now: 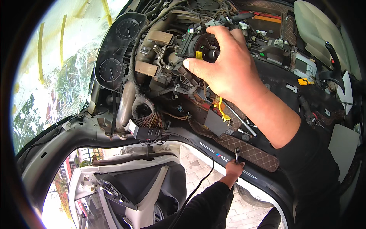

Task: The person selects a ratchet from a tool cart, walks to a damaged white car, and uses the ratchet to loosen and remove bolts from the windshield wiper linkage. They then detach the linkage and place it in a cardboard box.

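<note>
My right hand [232, 65] reaches over the bare steering column, its thumb and fingers spread around a round black steering column module [197, 47] with a yellow label. The thumb lies at its lower left edge and a forefinger at its upper edge; the other fingertips are partly hidden. Lower down, beside the door sill [213, 150], my left hand [234, 168] is closed round a ratchet wrench [237, 150], whose metal head sticks up out of the fist.
An instrument cluster [120, 49] stands beside the cracked windscreen [65, 76]. Bundled wires end at a black box [146, 131]. A yellow connector lead [223, 110] and a metal rod [244, 122] lie near the sill. The open door [141, 191] is below; a seat [320, 26] stands far right.
</note>
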A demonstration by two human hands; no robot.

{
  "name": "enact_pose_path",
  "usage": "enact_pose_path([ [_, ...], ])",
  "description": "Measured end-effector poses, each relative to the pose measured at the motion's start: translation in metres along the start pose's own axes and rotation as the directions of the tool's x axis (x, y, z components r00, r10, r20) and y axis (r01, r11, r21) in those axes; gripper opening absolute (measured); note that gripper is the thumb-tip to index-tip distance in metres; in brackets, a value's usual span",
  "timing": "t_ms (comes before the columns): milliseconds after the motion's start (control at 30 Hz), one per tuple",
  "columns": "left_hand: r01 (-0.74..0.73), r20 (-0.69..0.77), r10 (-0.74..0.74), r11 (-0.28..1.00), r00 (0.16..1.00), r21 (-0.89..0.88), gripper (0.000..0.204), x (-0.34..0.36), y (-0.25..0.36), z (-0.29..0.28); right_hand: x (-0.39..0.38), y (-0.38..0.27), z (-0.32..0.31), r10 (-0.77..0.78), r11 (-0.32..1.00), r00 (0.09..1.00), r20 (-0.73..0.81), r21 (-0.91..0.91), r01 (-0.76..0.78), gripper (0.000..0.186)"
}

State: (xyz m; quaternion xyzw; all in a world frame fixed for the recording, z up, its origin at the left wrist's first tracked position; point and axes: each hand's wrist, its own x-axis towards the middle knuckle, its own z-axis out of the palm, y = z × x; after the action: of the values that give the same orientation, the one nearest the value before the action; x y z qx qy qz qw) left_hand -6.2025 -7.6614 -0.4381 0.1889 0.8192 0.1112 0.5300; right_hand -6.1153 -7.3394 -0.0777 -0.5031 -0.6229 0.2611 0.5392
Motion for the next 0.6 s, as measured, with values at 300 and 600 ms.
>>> enact_pose_path([
  [300,0.034,-0.035,-0.029,0.987,0.999,0.158,0.037,0.011,-0.012,0.003,0.003,0.001,-0.006,-0.062,0.998,0.997,0.047,0.015,0.061,0.077],
  [600,0.028,-0.059,-0.016,0.979,0.998,0.204,0.038,0.002,0.000,0.001,0.010,-0.008,-0.004,-0.072,0.997,0.996,0.057,-0.019,0.074,0.079],
])
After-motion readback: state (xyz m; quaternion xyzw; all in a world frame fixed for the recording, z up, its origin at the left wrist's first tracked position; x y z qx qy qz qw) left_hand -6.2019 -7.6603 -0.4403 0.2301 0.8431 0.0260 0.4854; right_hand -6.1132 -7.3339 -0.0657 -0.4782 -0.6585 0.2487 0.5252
